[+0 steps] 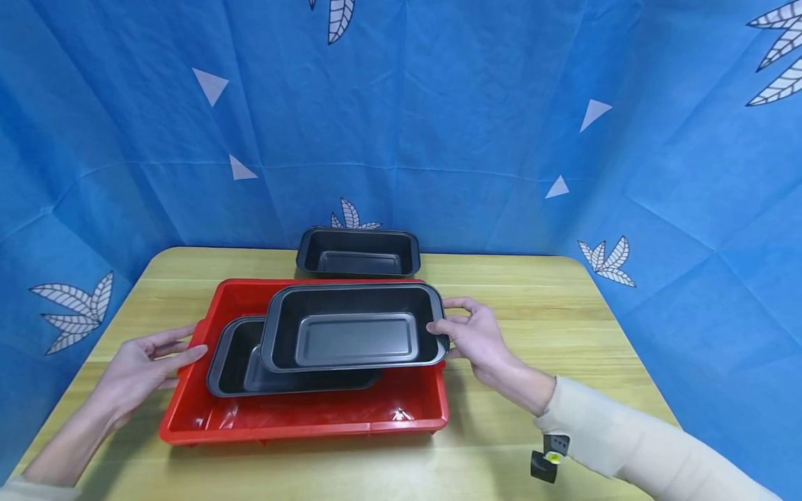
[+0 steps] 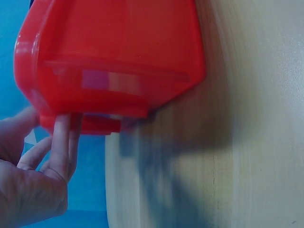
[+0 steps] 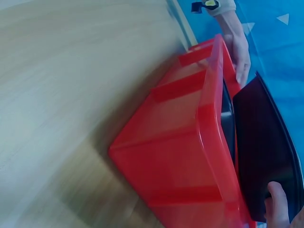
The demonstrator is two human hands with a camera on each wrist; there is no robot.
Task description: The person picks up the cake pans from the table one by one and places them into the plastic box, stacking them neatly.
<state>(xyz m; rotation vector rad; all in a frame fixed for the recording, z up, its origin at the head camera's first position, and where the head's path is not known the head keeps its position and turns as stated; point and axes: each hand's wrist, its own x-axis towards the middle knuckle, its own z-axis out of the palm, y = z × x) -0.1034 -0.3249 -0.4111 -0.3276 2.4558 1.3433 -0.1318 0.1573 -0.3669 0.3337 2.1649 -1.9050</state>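
Observation:
A dark loaf pan point(image 1: 356, 339) is held by its right end in my right hand point(image 1: 479, 339), the thumb inside the rim and the fingers outside. It overlaps the red plastic bin point(image 1: 301, 431) in the head view, and the right wrist view shows the held pan point(image 3: 266, 147) tilted over the bin's opening. A second dark loaf pan point(image 1: 234, 362) lies inside the bin, partly hidden under the held one. My left hand point(image 1: 140, 369) grips the bin's left end, thumb over the rim. In the left wrist view, its fingers point(image 2: 61, 147) reach up under the bin's end lip.
Behind the bin, a third dark loaf pan point(image 1: 358, 254) sits at the table's back edge. The bin stands on a light wooden table point(image 1: 532, 306). A blue cloth point(image 1: 401, 125) with leaf prints hangs around the back and sides.

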